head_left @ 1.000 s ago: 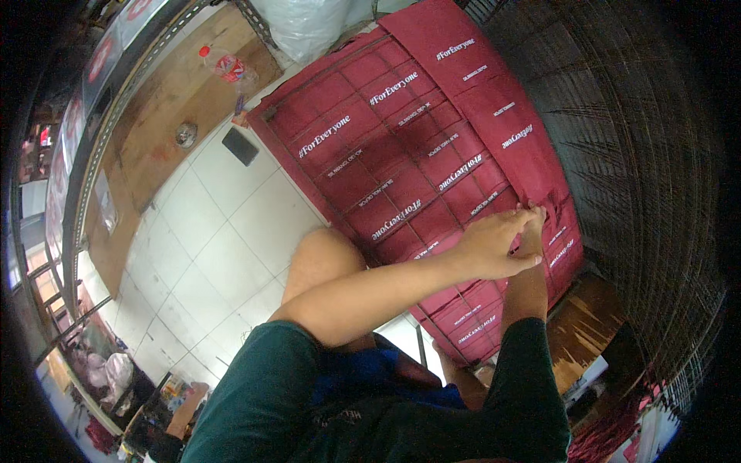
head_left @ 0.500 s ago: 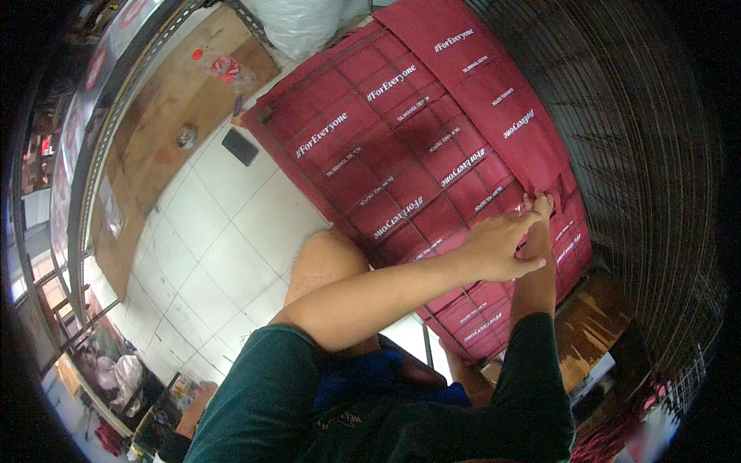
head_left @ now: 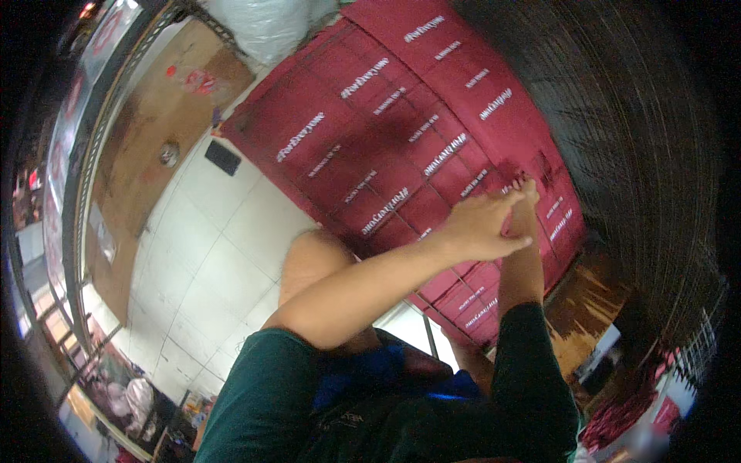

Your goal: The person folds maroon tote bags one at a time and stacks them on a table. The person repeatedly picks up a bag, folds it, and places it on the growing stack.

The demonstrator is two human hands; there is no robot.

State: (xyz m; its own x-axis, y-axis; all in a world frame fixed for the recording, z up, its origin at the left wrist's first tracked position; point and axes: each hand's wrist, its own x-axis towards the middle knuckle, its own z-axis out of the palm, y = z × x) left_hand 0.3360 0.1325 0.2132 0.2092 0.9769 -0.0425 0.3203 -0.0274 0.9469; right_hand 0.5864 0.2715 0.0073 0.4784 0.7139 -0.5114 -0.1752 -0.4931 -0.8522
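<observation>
A large red printed cloth [head_left: 340, 154] with white lettering spreads in front of me, dark grid lines crossing it. Over its right side lies a folded strip of the same cloth. At the lower end of this strip is my right hand [head_left: 525, 202], its fingers closed on the cloth; they are partly hidden and blurred. My left hand [head_left: 482, 224] crosses in front of the right wrist, its thumb spread apart from the fingers. Its fingertips reach to the cloth beside the right hand, and I cannot make out any object in its palm.
Wire grid panels [head_left: 641, 154] rise along the right side. On the left, a wooden board [head_left: 147, 147] lies beside white floor tiles [head_left: 201, 239], with a dark flat phone-like object [head_left: 222, 157] at its edge. A white plastic sack [head_left: 266, 27] stands at the back.
The whole view has shifted slightly, so the cloth and floor things sit further left. Both hands remain together at the end of the folded strip, which now looks more blurred.
</observation>
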